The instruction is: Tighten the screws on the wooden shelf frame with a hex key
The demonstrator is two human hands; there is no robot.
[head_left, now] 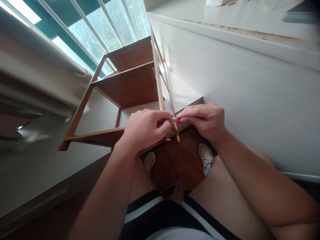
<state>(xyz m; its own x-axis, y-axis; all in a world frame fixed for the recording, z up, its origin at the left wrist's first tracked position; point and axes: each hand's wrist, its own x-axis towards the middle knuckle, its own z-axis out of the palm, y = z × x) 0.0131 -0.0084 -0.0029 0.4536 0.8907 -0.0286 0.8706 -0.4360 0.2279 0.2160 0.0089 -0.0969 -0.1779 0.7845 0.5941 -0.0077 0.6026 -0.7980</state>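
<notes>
Close together in front of the wooden shelf unit (125, 86), both of my hands are closed in a pinch. A short, thin silver metal piece (174, 118) bridges the gap between their fingertips. My right hand (207, 120) grips one end of it between thumb and fingers. The other end goes into the pinch of my left hand (147, 128), where the curled fingers hide it. Whether the piece is a screw or a tool tip cannot be told. Behind the left hand, the lower shelf board (97, 138) and an upright of the unit are partly covered.
To the right rises a white cabinet side (240, 80); small metal parts (231, 4) and a dark flat device (302, 13) lie on its top. A curtain (37, 63) and barred window (100, 26) are at left. Shoes (206, 156) rest on the brown floor (175, 156).
</notes>
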